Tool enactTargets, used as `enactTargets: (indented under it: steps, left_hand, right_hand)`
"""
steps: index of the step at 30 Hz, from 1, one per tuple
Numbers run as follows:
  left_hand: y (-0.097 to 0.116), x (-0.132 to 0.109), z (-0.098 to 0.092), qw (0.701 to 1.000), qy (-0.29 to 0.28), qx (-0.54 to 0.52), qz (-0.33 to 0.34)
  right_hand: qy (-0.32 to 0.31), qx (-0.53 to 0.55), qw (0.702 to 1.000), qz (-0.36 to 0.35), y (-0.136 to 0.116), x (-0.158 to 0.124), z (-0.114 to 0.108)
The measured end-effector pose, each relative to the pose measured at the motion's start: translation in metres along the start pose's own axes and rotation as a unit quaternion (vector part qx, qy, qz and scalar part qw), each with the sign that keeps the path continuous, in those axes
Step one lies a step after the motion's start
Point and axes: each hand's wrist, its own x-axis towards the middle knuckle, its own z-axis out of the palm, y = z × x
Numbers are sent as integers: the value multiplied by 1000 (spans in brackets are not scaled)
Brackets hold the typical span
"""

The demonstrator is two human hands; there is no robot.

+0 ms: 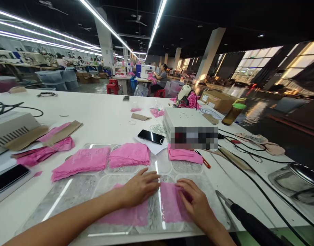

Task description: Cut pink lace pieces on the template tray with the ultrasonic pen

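Observation:
My left hand (142,187) lies with its fingers stretched out over the clear, rounded-panel plastic sheet (77,191), between two thin pink fabric pieces. One pink fabric piece (128,214) is partly covered by my left wrist. My right hand (196,201) is curled at the right edge of the other pink fabric piece (169,203), the cloth between thumb and fingers. Beyond my hands are a wide pink fabric stack (81,162), a second pink stack (129,154) and a folded pink pile (185,155).
A heat-knife-like tool (249,215) with a black handle lies right of my right hand, among black cables. Behind are a phone (151,136), a white control box (190,118) and an orange cutter (206,162). Another phone (9,181) rests at left. A person (162,78) sits farther back.

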Motion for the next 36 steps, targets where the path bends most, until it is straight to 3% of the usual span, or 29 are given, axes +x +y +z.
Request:
enactTargets:
  steps: [4,8,12,16,20,30,36]
  left_hand:
    - [-22,58,4,999,15,15,-27]
    - [-40,117,13,999,-2,45,-25]
    - [-49,149,15,996,-6,83,-19]
    - [-54,165,12,994,-15,104,-10]
    - [-59,177,17,993,-60,104,-8]
    - [-79,194,31,986,-108,49,-118]
    - [-78,197,28,985,-109,31,-127]
  right_hand:
    - [31,-33,996,81,25,25,-12]
    - [38,-60,991,118,50,53,-16]
    - [36,-90,984,148,60,73,-13]
    - [19,-119,978,170,63,85,-11]
    - [-11,-145,974,172,65,91,-12]
    - [-70,-165,974,141,72,94,-15]
    - [-88,-197,966,142,76,98,-14]
